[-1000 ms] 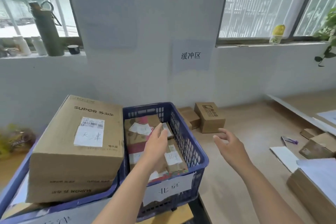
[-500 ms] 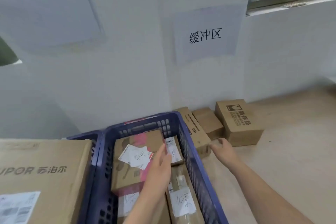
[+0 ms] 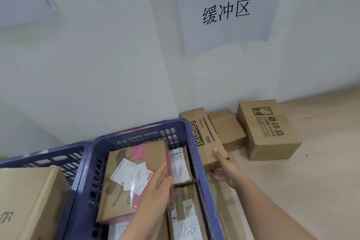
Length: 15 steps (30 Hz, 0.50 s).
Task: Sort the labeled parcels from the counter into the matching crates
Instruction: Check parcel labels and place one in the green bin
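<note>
A blue crate (image 3: 196, 154) holds several labeled cardboard parcels. My left hand (image 3: 157, 187) lies inside it with straight fingers against the right edge of the top parcel (image 3: 132, 163), which carries white labels and pink tape. Just right of the crate, a long Gionxi box (image 3: 202, 132) lies on the counter by the wall. My right hand (image 3: 226, 169) grips its near end, thumb on top. Beside it sit a small flat box (image 3: 227, 128) and a larger box (image 3: 266, 132) printed with a fragile sign.
A second blue crate (image 3: 44, 156) stands at the left with a big cardboard box (image 3: 29, 198) in it. A paper sign (image 3: 226, 19) hangs on the white wall. The wooden counter (image 3: 311, 181) stretches to the right.
The view has moved closer and lower. My right hand has reached the Gionxi box and closed round its near end. My left hand has stayed in the crate by the top parcel.
</note>
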Each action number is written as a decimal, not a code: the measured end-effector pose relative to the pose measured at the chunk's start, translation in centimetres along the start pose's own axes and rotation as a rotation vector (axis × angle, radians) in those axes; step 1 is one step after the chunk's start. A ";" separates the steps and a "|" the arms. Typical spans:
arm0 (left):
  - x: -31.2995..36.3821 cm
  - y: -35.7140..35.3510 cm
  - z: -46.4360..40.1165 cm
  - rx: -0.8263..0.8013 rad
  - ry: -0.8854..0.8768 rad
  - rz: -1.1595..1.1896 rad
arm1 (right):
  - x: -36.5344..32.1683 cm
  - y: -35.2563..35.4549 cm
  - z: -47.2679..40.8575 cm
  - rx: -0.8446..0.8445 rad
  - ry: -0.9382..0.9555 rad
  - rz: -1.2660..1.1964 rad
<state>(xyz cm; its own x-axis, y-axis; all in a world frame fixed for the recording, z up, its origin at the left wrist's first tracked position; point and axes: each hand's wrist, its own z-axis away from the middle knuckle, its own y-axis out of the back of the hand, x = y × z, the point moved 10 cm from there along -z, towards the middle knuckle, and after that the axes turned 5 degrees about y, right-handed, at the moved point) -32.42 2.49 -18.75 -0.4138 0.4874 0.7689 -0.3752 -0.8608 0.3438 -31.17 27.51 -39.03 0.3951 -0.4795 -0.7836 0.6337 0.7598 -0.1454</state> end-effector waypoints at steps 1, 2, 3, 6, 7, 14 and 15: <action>0.2 0.0 0.0 0.002 -0.002 0.001 | 0.0 -0.1 -0.3 -0.012 0.005 -0.014; 0.2 0.0 0.0 0.007 -0.001 0.000 | 0.0 -0.2 -0.6 -0.025 0.015 -0.025; 0.2 0.1 0.0 0.009 0.004 0.006 | -0.1 -0.2 -1.0 -0.041 0.025 -0.044; 0.6 0.4 0.2 0.015 0.021 0.007 | -0.2 0.4 -1.3 -0.097 0.033 -0.106; 0.7 0.4 0.3 0.010 0.022 0.003 | -0.5 0.7 -1.0 -0.114 0.042 -0.124; 1.2 0.1 1.1 -0.071 -0.022 -0.003 | -5.5 5.7 6.7 -0.176 0.188 -0.197; 1.4 0.2 1.6 -0.080 -0.048 -0.002 | -6.7 6.4 8.4 -0.183 0.219 -0.195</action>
<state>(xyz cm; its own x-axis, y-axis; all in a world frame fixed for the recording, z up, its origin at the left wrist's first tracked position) -31.78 2.78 -16.74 -0.3739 0.4797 0.7938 -0.4416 -0.8447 0.3025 -24.20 31.88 -29.64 0.1136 -0.5328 -0.8386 0.5454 0.7389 -0.3956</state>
